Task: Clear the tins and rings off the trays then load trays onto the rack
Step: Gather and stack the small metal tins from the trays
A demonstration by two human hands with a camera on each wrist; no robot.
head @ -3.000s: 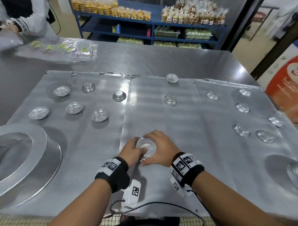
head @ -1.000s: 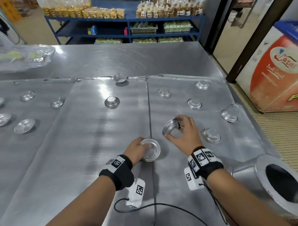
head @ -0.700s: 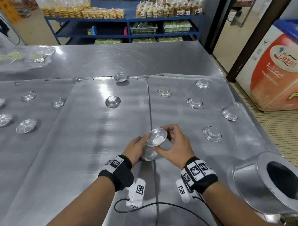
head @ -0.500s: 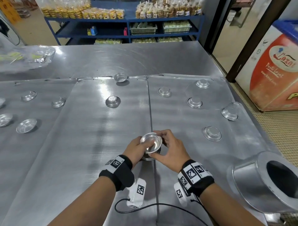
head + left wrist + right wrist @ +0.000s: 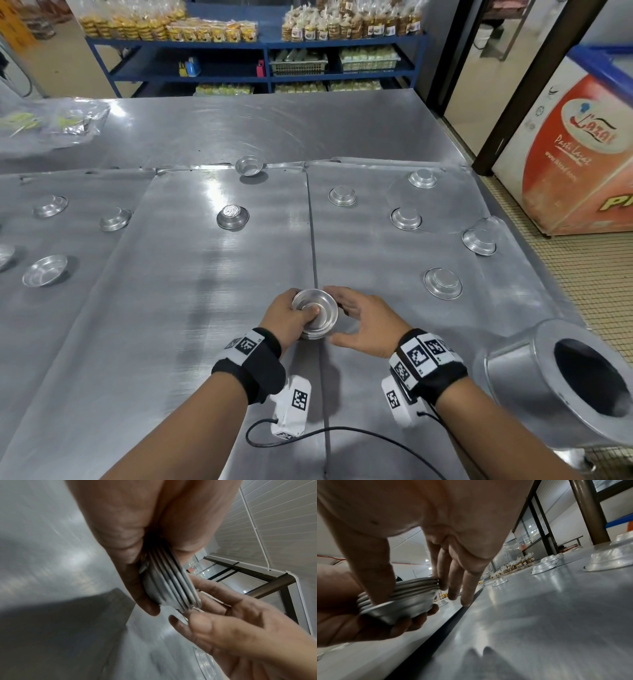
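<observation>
The person is in the middle of picking the little tins off the trays. The left hand [image 5: 286,317] holds a stack of tins [image 5: 315,313] just above the seam where two trays meet. Its thumb sits inside the top tin and its fingers curl under the bottom one. The left wrist view shows about four or five rims packed close together.

The right hand [image 5: 364,325] is right beside the stack. Its fingers are mostly straight and loose. One or two fingertips touch the rims, but it grips nothing.

Most likely the next move is for the right hand to reach for another tin. The nearest is an upside-down tin [image 5: 443,283] on the right tray [image 5: 376,260], a little way off to the right. It would need flipping so it nests in the stack.

Four more tins lie upside down farther back on that tray. The middle tray [image 5: 205,308] has one upside-down tin [image 5: 233,216] and an upright tin [image 5: 249,165] at its far edge. It looks empty. More tins lie on the left tray [image 5: 68,325]. A big ring [image 5: 575,387] lies on its side at the near right. So plenty is left, and no tray is ready for the rack.
</observation>
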